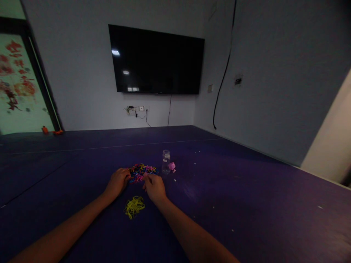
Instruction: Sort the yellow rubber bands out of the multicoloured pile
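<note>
We observe a dim room: a dark television [159, 62] on the grey far wall [76, 73] above sockets [137, 109], a black cable [225, 69] along the right wall [279, 73], a red-patterned panel [19, 80] at far left, and purple floor [246, 197].

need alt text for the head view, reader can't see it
A person's left hand and right hand are at a pile of multicoloured bands on a purple surface, with a yellow bunch nearer the viewer. A clear bottle stands right of the pile beside a small pink object; a dark television hangs beyond.
</note>
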Motion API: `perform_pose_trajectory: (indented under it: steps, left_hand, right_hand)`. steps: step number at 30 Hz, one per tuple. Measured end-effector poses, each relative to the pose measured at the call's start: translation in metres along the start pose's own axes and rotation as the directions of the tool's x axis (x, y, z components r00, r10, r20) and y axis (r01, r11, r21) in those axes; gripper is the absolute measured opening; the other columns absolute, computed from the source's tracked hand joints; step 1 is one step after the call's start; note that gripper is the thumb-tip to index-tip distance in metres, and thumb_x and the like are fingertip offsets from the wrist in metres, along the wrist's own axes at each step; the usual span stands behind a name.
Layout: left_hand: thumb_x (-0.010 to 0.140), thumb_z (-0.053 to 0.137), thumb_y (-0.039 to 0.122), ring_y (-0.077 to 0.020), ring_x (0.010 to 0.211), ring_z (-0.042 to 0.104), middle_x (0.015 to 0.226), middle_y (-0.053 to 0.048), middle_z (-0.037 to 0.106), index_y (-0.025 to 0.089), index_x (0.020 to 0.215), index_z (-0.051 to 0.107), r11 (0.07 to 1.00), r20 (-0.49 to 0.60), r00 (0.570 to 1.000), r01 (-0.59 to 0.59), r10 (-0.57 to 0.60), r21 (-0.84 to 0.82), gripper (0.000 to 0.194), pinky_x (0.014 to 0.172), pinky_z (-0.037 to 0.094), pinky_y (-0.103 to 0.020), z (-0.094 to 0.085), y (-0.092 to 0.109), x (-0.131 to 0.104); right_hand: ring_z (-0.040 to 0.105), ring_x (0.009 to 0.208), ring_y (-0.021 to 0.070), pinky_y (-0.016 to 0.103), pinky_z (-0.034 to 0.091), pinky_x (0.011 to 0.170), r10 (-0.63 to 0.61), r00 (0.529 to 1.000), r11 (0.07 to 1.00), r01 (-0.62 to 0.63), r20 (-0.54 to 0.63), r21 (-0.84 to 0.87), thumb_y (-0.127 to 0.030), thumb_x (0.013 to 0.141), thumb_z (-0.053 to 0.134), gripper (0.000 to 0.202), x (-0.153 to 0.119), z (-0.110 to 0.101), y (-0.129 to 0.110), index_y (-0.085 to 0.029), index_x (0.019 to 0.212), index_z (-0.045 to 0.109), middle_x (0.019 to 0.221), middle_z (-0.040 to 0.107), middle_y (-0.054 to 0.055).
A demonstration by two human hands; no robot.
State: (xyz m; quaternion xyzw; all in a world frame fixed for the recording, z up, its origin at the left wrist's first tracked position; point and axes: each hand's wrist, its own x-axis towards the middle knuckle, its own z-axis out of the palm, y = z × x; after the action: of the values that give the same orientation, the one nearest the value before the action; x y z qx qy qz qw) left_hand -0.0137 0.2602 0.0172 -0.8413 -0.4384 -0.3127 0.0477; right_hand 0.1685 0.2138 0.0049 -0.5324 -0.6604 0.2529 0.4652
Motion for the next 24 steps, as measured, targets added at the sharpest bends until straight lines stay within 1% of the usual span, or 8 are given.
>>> perform_pose_trajectory:
  steps: [4,7,10,13,19,21,24]
  left_hand:
    - [0.081,0.044,0.021,-0.0239,0.082,0.061,0.082,-0.008,0.067,0.02,0.07,0.061,0.998,-0.023,0.998,0.058,-0.057,0.029,0.019,0.076,0.047,-0.038,-0.0039,0.0061,-0.0009]
    - [0.081,0.044,0.021,-0.0228,0.083,0.061,0.084,-0.007,0.067,0.02,0.074,0.062,0.997,-0.055,0.995,0.079,-0.078,0.016,0.019,0.077,0.047,-0.037,-0.0037,0.005,-0.0009]
    - [0.08,0.045,0.02,-0.0225,0.083,0.061,0.084,-0.007,0.067,0.019,0.075,0.062,0.995,-0.085,0.992,0.096,-0.094,0.023,0.018,0.077,0.048,-0.037,-0.0026,0.0009,-0.0001]
    - [0.078,0.046,0.017,-0.0235,0.083,0.061,0.084,-0.008,0.067,0.018,0.075,0.063,0.993,-0.075,0.991,0.115,-0.112,0.037,0.017,0.077,0.048,-0.038,-0.0026,-0.0025,0.0]
    - [0.076,0.048,0.016,-0.024,0.091,0.061,0.092,-0.009,0.068,0.019,0.089,0.066,0.993,-0.088,0.989,0.115,-0.115,-0.003,0.022,0.082,0.048,-0.039,-0.0033,-0.0022,-0.002]
    - [0.076,0.049,0.015,-0.024,0.092,0.061,0.091,-0.008,0.068,0.019,0.086,0.066,0.994,-0.082,0.99,0.11,-0.112,-0.02,0.021,0.082,0.048,-0.039,-0.003,-0.0014,-0.002]
    - [0.075,0.051,0.015,-0.0243,0.093,0.06,0.089,-0.008,0.068,0.019,0.075,0.066,0.994,-0.064,0.992,0.106,-0.108,-0.033,0.016,0.084,0.047,-0.04,-0.0028,-0.0003,-0.0012]
  right_hand:
    - [0.055,0.049,0.0101,0.018,0.034,0.047,-0.006,1.0,1.0,0.006,0.0,-0.008,-0.036,0.092,0.038,0.04,-0.0001,-0.0016,-0.0016,-0.016,0.071,0.064,0.055,0.062,0.001]
    - [0.055,0.048,0.0101,0.019,0.034,0.047,-0.012,1.0,1.0,0.012,-0.002,-0.01,-0.034,0.092,0.038,0.04,-0.0006,-0.0018,-0.0023,-0.016,0.066,0.062,0.054,0.062,0.001]
    - [0.055,0.048,0.0101,0.018,0.033,0.046,-0.006,1.0,1.0,0.006,-0.01,-0.002,-0.033,0.091,0.039,0.037,-0.0006,-0.0012,-0.0017,-0.017,0.067,0.063,0.055,0.062,0.001]
    - [0.056,0.048,0.01,0.018,0.032,0.045,-0.003,1.0,1.0,0.003,-0.006,0.001,-0.033,0.091,0.04,0.036,-0.0003,-0.001,-0.001,-0.016,0.069,0.063,0.054,0.062,0.0]
    - [0.056,0.049,0.0101,0.018,0.033,0.046,0.0,1.0,1.0,0.0,-0.002,0.001,-0.031,0.09,0.041,0.033,-0.0008,-0.0025,-0.0019,-0.017,0.074,0.065,0.055,0.063,0.0]
    - [0.057,0.049,0.0099,0.018,0.033,0.046,0.007,1.0,1.0,-0.007,0.008,-0.001,-0.031,0.091,0.041,0.033,-0.0008,-0.0026,-0.0019,-0.016,0.076,0.066,0.056,0.063,0.0]
    - [0.057,0.049,0.0097,0.018,0.033,0.046,0.007,1.0,1.0,-0.007,0.018,-0.013,-0.031,0.091,0.04,0.034,-0.0004,-0.0023,-0.0013,-0.016,0.078,0.066,0.057,0.063,0.001]
